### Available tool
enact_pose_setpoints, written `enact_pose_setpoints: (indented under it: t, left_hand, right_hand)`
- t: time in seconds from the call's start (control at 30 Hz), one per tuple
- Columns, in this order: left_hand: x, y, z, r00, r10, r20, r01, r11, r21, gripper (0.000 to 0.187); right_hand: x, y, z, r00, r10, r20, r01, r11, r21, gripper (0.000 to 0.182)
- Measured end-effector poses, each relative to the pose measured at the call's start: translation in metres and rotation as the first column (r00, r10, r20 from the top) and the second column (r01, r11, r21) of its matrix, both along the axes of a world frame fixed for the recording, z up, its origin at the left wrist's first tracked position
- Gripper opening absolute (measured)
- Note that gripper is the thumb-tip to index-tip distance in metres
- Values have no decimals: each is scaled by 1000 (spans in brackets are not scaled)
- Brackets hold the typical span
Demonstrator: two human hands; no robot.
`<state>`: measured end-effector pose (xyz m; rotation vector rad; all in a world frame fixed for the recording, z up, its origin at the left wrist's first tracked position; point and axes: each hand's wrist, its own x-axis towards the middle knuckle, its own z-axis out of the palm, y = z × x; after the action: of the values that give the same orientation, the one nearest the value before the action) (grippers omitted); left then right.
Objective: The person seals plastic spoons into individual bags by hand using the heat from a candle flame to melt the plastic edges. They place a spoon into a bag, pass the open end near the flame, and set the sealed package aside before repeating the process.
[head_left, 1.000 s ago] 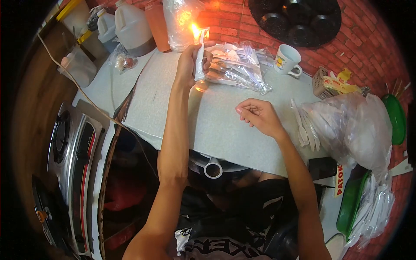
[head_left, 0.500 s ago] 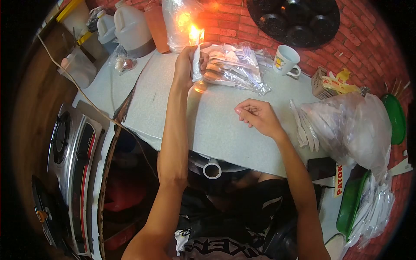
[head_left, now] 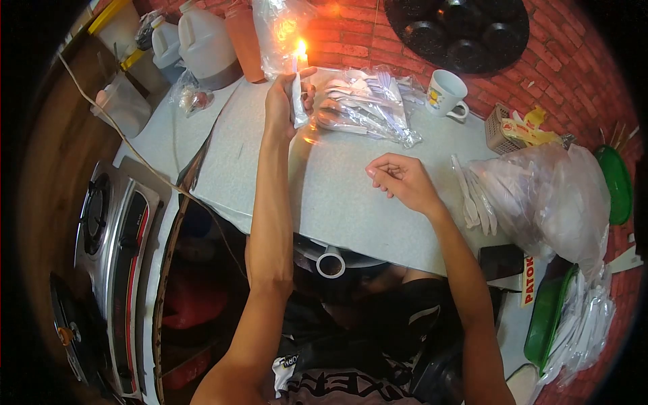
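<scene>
My left hand (head_left: 278, 104) is closed around a narrow plastic-wrapped packet of white cutlery (head_left: 298, 101), held upright with its top end beside a lit candle (head_left: 303, 62). The candle's flame burns just above my fingers, near the brick wall. Right of that hand lies a pile of wrapped plastic cutlery (head_left: 368, 104) on the pale table (head_left: 337, 196). My right hand (head_left: 405, 182) rests low over the table with its fingers curled in, and nothing shows in it. Several loose white plastic utensils (head_left: 474, 199) lie to its right.
A mug (head_left: 446, 94) stands at the back, near a small basket (head_left: 503, 128). A bulky plastic bag (head_left: 547, 192) and a green tray (head_left: 550, 317) with wrapped cutlery are on the right. On the left are a gas stove (head_left: 118, 270), a cord (head_left: 145, 177) and jugs (head_left: 209, 47).
My left hand has shifted a little left and down with the packet, drawing its top back from the flame. More of the candle shows. My right hand stays in place.
</scene>
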<state>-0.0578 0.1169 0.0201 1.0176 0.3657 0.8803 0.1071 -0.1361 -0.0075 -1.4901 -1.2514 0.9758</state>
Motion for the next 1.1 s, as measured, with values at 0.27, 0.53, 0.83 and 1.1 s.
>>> enact_pose_setpoints:
  t: [0.27,0.53,0.83,1.1]
  left_hand:
    - [9,-18,10,999,-24,-34,24,1000,-1,50]
    - [17,-18,7,997,-23,-79,24,1000,13,51]
    - [55,-74,5,922,-325,-209,338,941,30,46]
    - [70,-124,-3,816,-507,-278,559,814,155,42]
  right_hand:
    - [1,0,-2,1000,-1,-16,1,1000,7,23]
    - [-1,0,1,1000,9,-20,-9,1000,6,23]
    - [22,-2,6,956,-73,-284,135,970,205,23]
    - [56,-13,24,841,-280,-463,466,811,354,38]
